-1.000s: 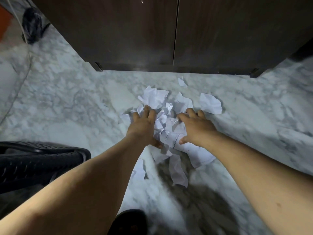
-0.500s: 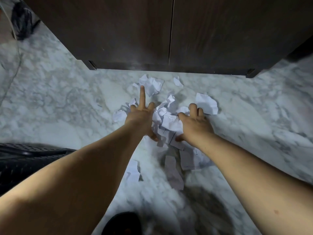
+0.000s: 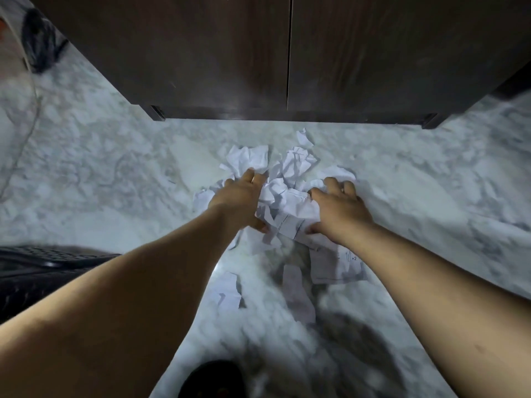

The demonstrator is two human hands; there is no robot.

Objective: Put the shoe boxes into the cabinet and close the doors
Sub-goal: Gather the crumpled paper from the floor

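The left hand (image 3: 240, 200) folded its raised finger back down; both hands bunched the paper scraps (image 3: 287, 196) closer.

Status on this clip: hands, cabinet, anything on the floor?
Left hand and right hand both on crumpled paper pile. Cabinet doors shut, no shoe boxes in view. Loose scraps on marble floor.

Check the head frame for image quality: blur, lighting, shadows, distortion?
Head view: dim, bluish light; marble floor and lower paper scraps smeared by motion blur; left hand and right hand on the crumpled paper pile are sharper; dark shadow patches on the floor near the bottom; cabinet doors nearly black; wide-angle bending at the edges.
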